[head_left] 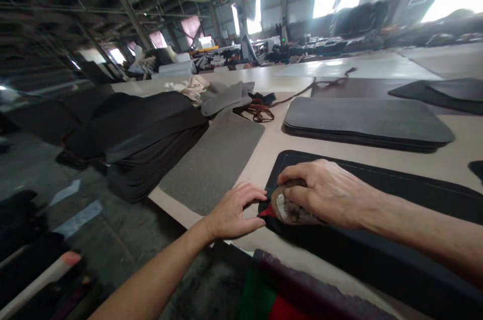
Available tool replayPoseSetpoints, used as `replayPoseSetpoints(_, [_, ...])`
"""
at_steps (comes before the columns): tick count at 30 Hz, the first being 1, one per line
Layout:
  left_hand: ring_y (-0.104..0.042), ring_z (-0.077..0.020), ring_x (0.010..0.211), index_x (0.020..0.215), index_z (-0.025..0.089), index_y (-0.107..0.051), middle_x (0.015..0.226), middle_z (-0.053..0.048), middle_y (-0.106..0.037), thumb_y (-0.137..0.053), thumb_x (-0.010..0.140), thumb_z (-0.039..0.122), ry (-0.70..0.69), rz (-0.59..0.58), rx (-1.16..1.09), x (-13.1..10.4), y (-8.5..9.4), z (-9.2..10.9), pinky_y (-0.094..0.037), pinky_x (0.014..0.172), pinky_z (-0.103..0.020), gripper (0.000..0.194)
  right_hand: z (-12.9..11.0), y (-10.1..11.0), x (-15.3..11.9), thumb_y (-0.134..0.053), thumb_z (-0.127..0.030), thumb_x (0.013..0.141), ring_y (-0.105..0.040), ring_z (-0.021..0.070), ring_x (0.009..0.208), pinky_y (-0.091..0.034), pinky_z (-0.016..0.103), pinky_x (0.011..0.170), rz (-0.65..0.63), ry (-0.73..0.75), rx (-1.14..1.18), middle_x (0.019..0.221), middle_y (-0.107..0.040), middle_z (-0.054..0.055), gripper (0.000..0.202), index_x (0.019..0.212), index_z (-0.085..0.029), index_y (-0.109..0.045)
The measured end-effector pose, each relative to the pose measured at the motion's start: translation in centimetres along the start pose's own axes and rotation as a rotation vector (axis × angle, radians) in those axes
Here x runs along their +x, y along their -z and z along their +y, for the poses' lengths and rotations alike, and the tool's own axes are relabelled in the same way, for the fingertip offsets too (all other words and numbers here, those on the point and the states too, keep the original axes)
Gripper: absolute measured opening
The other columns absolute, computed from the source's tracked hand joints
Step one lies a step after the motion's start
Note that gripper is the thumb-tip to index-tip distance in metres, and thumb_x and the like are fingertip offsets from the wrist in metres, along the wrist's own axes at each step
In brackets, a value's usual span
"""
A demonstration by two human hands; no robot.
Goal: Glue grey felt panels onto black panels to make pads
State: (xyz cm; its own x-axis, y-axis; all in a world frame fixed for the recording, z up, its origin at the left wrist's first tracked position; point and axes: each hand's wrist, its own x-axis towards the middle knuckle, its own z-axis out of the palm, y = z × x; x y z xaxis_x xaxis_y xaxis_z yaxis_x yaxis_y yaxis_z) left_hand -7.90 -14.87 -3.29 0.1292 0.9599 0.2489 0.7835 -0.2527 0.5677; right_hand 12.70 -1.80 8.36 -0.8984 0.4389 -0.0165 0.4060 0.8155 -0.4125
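Observation:
A long black panel [377, 179] with rounded corners and a stitched line lies on the pale table [264, 159]. My right hand [328, 191] is wrapped round a worn, whitish-brown block [289, 207] that rests on the panel's left end. Something red [267, 211] shows at the block's left tip. At the panel's left edge is my left hand [241, 212], its thumb and fingers apart on either side of the corner beside the red piece, with nothing seen gripped between them.
A stack of grey panels [366, 118] lies behind the black one. A flat grey sheet [219, 164], dark piled sheets [151, 134] and reddish-brown cords [262, 111] are to the left. More dark pieces [445, 93] lie at the right.

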Motion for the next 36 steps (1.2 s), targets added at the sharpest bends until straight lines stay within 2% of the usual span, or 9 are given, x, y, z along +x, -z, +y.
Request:
replayPoseSetpoints(3, [-0.058, -0.0252, 0.114, 0.118, 0.023, -0.061, 0.123, -0.008, -0.064, -0.075, 0.078, 0.023, -0.008, -0.009, -0.006, -0.1, 0.2, 0.1, -0.046, 0.101, -0.041, 0.043, 0.7, 0.3, -0.4, -0.050, -0.027, 0.089, -0.068, 0.0207, 0.084, -0.044, 0.027, 0.067, 0.037, -0.013, 0.027, 0.099, -0.075, 0.001, 0.032, 0.105, -0.029, -0.077])
replayPoseSetpoints(8, [-0.056, -0.0274, 0.117, 0.115, 0.024, -0.062, 0.124, -0.008, -0.062, -0.082, 0.077, 0.044, 0.002, -0.011, 0.016, 0.1, 0.0, 0.1, -0.044, 0.103, -0.043, 0.047, 2.6, 1.0, -1.4, -0.054, -0.031, 0.087, -0.067, 0.0192, 0.075, -0.042, 0.027, 0.058, 0.087, -0.099, 0.054, 0.096, -0.074, -0.002, 0.032, 0.109, -0.031, -0.077])
replayPoseSetpoints(11, [-0.053, -0.0267, 0.119, 0.109, 0.025, -0.064, 0.127, -0.008, -0.058, -0.074, 0.079, 0.023, -0.013, -0.013, 0.043, 0.0, -0.3, 0.2, -0.041, 0.106, -0.043, 0.032, 3.3, 1.0, -2.1, -0.053, -0.032, 0.088, -0.068, 0.0203, 0.077, -0.044, 0.027, 0.060, 0.112, -0.106, 0.063, 0.096, -0.074, -0.003, 0.032, 0.110, -0.032, -0.076])
replayPoseSetpoints(14, [-0.051, -0.0251, 0.121, 0.102, 0.024, -0.062, 0.128, -0.008, -0.054, -0.056, 0.070, 0.005, -0.024, 0.005, 0.043, -0.3, -0.3, 0.3, -0.040, 0.107, -0.043, 0.038, 3.5, 0.9, -2.5, -0.053, -0.033, 0.088, -0.069, 0.0219, 0.083, -0.048, 0.029, 0.065, 0.128, -0.099, 0.091, 0.099, -0.075, -0.002, 0.032, 0.109, -0.031, -0.076])
replayPoseSetpoints(22, [-0.049, -0.0267, 0.123, 0.109, 0.025, -0.061, 0.129, -0.007, -0.055, -0.057, 0.067, 0.008, -0.113, -0.017, 0.094, -0.8, 0.1, 0.8, -0.034, 0.107, -0.045, 0.046, 3.7, 0.8, -2.8, -0.052, -0.040, 0.089, -0.069, 0.0243, 0.082, -0.051, 0.031, 0.066, 0.122, -0.159, 0.120, 0.097, -0.074, -0.001, 0.031, 0.107, -0.032, -0.076])
replayPoseSetpoints(27, [-0.052, -0.0247, 0.117, 0.088, 0.022, -0.056, 0.120, -0.006, -0.057, -0.052, 0.063, 0.004, -0.079, 0.051, 0.070, -0.9, 0.1, 0.7, -0.037, 0.103, -0.043, 0.031, 3.9, 1.0, -3.2, -0.051, -0.044, 0.089, -0.069, 0.0236, 0.075, -0.051, 0.031, 0.061, 0.118, -0.168, 0.158, 0.092, -0.074, -0.001, 0.032, 0.105, -0.032, -0.076])
replayPoseSetpoints(29, [-0.052, -0.0245, 0.116, 0.093, 0.021, -0.057, 0.122, -0.007, -0.056, -0.053, 0.063, 0.004, -0.084, 0.057, 0.054, -0.9, 0.1, 0.7, -0.038, 0.104, -0.043, 0.036, 4.0, 0.9, -3.4, -0.051, -0.045, 0.089, -0.069, 0.0241, 0.077, -0.052, 0.031, 0.062, 0.118, -0.164, 0.158, 0.095, -0.074, 0.000, 0.032, 0.105, -0.031, -0.075])
replayPoseSetpoints(32, [-0.051, -0.0254, 0.121, 0.109, 0.023, -0.061, 0.126, -0.008, -0.058, -0.057, 0.067, 0.005, -0.119, 0.017, 0.071, -0.8, 0.0, 0.6, -0.036, 0.108, -0.043, 0.046, 4.0, 0.7, -3.4, -0.051, -0.045, 0.089, -0.069, 0.0259, 0.088, -0.052, 0.033, 0.068, 0.133, -0.150, 0.139, 0.104, -0.074, 0.000, 0.034, 0.108, -0.032, -0.075])
replayPoseSetpoints(36, [-0.057, -0.0220, 0.112, 0.102, 0.023, -0.064, 0.113, -0.005, -0.066, -0.063, 0.089, 0.018, -0.097, 0.021, 0.087, -0.5, -0.4, 0.4, -0.039, 0.102, -0.040, 0.015, 3.5, 0.3, -3.1, -0.051, -0.040, 0.090, -0.068, 0.0245, 0.093, -0.050, 0.032, 0.073, 0.099, -0.110, 0.144, 0.106, -0.073, -0.001, 0.031, 0.108, -0.031, -0.075])
